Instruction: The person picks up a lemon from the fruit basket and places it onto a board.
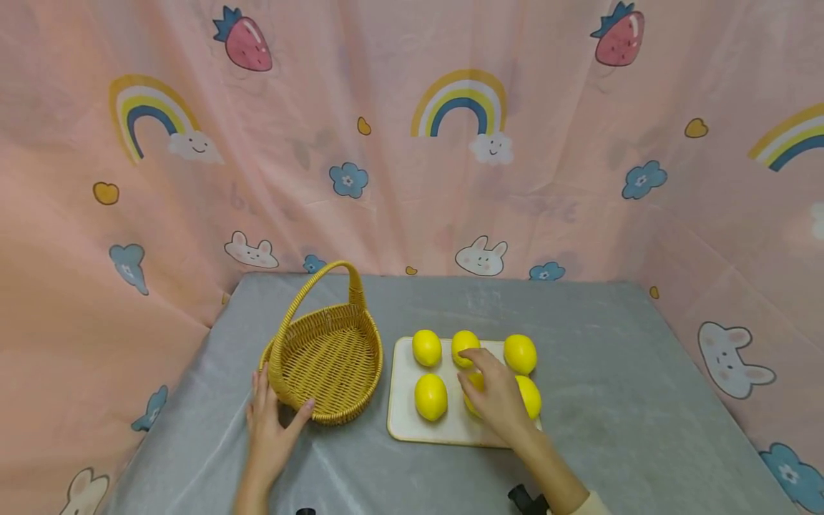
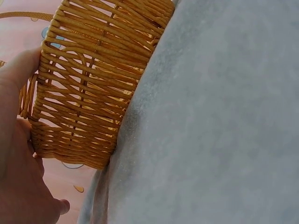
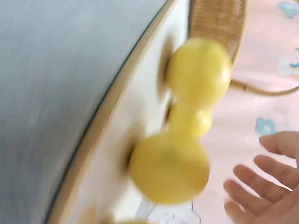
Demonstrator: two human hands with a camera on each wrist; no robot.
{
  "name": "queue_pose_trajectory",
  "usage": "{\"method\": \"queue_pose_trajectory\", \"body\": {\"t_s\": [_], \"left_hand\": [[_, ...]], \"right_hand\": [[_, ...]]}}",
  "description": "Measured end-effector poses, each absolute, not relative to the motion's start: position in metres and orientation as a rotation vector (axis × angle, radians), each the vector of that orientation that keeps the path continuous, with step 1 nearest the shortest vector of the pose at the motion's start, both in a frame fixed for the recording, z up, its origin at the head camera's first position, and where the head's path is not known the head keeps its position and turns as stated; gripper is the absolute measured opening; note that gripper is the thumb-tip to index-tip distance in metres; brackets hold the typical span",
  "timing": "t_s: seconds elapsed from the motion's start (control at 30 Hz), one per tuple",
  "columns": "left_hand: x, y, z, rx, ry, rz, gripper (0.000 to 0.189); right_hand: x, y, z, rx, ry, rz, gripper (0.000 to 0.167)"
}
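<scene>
My left hand [image 1: 269,433] holds a round wicker basket [image 1: 331,368] at its near left side, thumb at the near rim and fingers along the left side. The left wrist view shows the thumb at the rim of the woven wall [image 2: 88,79]. Inside, the basket's woven bottom is bare. My right hand [image 1: 494,393], fingers spread and lightly bent, hovers over a white tray [image 1: 412,429] and holds nothing. Several yellow lemons [image 1: 430,397] lie on the tray in two rows; the hand partly hides the near middle lemon [image 1: 473,393]. In the right wrist view the fingers are apart from the blurred lemons [image 3: 170,168].
A grey cloth [image 1: 611,400] covers the table. Pink printed curtains [image 1: 399,214] hang behind it and along both sides. The basket's tall arched handle [image 1: 309,290] rises above its rim. Black objects [image 1: 528,499] show at the front edge near the right forearm.
</scene>
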State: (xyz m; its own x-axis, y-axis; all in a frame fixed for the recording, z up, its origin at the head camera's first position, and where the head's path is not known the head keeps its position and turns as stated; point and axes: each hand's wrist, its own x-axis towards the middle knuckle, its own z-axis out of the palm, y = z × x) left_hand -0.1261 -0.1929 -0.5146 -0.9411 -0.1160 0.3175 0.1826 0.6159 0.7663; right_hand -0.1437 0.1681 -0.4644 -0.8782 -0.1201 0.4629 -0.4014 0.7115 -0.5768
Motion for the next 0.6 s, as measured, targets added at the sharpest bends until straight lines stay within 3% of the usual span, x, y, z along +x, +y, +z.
{"method": "queue_pose_trajectory", "body": {"t_s": [0.1,0.33,0.6], "left_hand": [[-0.125,-0.193,-0.513,-0.046,-2.517,-1.232,0.086],[-0.123,-0.194,-0.511,-0.046,-2.551,-1.199,0.086],[-0.116,-0.192,-0.475,-0.082,-2.49,-0.912,0.085]], "right_hand": [[-0.148,0.178,-0.465,0.363,-2.578,0.62,0.038],[-0.147,0.189,-0.467,0.264,-2.897,0.335,0.069],[-0.145,0.189,-0.471,0.308,-2.916,0.342,0.07]]}}
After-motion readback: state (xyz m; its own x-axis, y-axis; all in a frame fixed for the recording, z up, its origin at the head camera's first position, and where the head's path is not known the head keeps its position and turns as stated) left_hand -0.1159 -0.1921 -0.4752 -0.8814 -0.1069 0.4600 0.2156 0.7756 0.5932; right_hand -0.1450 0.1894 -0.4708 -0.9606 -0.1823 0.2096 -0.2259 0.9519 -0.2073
